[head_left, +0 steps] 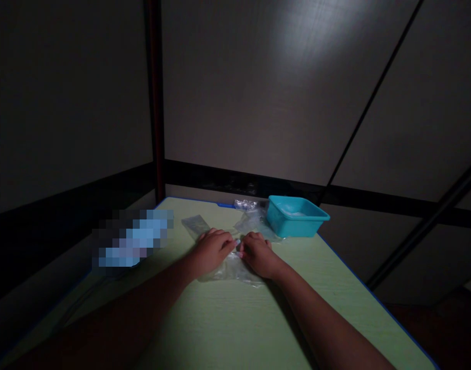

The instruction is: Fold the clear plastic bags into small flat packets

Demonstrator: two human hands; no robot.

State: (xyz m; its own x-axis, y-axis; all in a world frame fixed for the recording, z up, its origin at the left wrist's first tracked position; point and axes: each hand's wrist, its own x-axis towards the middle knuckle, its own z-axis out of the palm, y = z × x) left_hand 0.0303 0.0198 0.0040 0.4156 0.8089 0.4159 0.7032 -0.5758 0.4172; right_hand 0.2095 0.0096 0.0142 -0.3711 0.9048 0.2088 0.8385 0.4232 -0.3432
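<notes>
A clear plastic bag (233,272) lies spread on the pale green tabletop under both hands. My left hand (212,252) rests on it with curled fingers, thumb and fingertips closed at the bag's upper part. Close to it, my right hand (258,253) is curled too, its fingertips pinching the plastic almost against the left thumb. Small whitish spots show between the fingertips; whether they are nails or something held cannot be made out. Beyond my left hand lies a flat strip of clear plastic (196,223), partly hidden by the fingers.
A turquoise plastic tub (297,226) with something whitish inside stands at the back right. More crumpled clear plastic (254,218) lies beside it. A blurred-out bluish object (137,239) sits at the table's left edge. Dark panels rise behind the blue-edged table (220,329).
</notes>
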